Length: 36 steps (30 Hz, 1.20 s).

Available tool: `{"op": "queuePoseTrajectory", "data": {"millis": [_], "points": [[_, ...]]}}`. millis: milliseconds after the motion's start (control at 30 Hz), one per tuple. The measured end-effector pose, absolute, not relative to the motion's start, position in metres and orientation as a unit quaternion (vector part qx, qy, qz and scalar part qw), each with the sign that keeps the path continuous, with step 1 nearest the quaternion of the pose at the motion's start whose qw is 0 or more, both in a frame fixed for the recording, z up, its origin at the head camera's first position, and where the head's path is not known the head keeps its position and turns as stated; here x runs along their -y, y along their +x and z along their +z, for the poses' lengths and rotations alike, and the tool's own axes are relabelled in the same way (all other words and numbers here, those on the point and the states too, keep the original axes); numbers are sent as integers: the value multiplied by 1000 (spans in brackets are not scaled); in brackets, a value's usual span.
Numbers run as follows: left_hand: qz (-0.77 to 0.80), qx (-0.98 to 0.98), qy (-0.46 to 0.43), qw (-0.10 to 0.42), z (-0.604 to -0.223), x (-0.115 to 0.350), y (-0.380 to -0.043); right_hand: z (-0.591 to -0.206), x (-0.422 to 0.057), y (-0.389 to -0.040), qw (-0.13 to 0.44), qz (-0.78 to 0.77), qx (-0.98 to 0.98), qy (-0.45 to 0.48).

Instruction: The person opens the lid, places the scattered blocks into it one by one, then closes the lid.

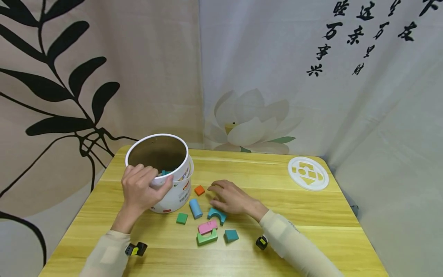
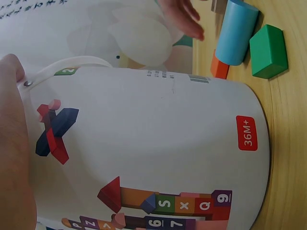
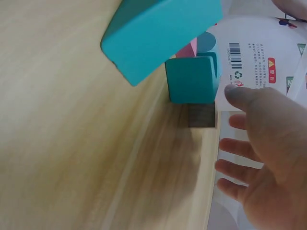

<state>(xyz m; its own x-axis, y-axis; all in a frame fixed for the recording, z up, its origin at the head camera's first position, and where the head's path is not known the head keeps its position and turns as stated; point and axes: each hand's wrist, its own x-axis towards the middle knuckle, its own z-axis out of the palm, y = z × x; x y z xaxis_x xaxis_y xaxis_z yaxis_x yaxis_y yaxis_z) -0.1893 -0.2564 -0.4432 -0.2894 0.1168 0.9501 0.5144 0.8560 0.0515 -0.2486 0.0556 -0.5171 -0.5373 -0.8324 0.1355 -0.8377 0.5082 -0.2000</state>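
Note:
My left hand [image 1: 140, 188] grips the near rim of a white toy-block bucket [image 1: 174, 194], which stands tilted slightly on the table's left part. Inside it a bit of teal block [image 1: 165, 172] shows; the rest of the contents is hidden. Above the table, right of the bucket, my right hand [image 1: 230, 197] has its fingers loosely extended with nothing in them. Closest to it are an orange block [image 1: 199, 190] and a blue arch block [image 1: 217, 215]. A blue cylinder [image 1: 195, 209] lies by the bucket. In the right wrist view a brownish block [image 3: 202, 115] sits near the fingers.
Toward the front lie a green block [image 1: 182, 218], a pink block [image 1: 207, 227], a light green arch block [image 1: 207, 238] and a teal block [image 1: 231, 236]. A white lid with cut-out shapes [image 1: 295, 174] rests at the back right. Curtains hang behind the wooden table [image 1: 311, 223].

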Motion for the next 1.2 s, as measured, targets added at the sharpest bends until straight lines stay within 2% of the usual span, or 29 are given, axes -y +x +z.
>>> {"op": "queuePoseTrajectory", "data": {"millis": [400,667,1200], "points": [[-175,789,-200,555,-443,256,-189,-525,-57,-253,0,142,849,509],[-176,788,-198,556,-443,256,-189,-525,-60,-252,-25,146,852,502],[-173,794,-197,549,-442,256,-188,-512,-72,-252,-23,145,866,479]]}}
